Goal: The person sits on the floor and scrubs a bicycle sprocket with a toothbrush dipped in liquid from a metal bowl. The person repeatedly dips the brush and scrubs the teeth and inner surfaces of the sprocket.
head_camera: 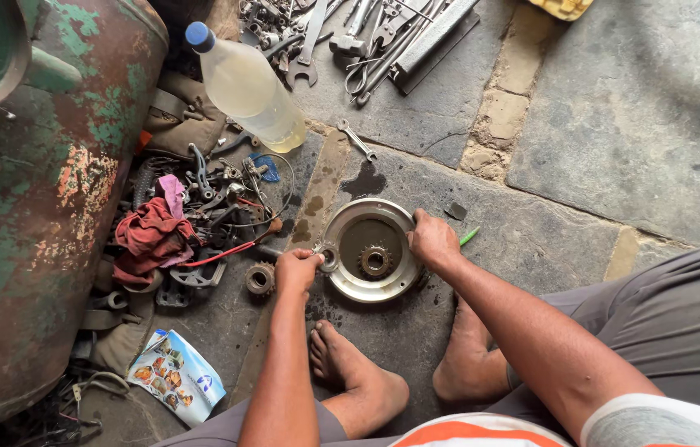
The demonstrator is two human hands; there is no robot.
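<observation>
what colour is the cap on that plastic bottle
Blue, on the bottle cap, clearest in the head view.

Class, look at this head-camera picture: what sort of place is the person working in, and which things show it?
Probably an informal floor-level repair workshop. Spanners and other tools lie heaped on the stone floor, and the left hand and right hand grip a round metal plate with a gear, near a rusty green drum.
</observation>
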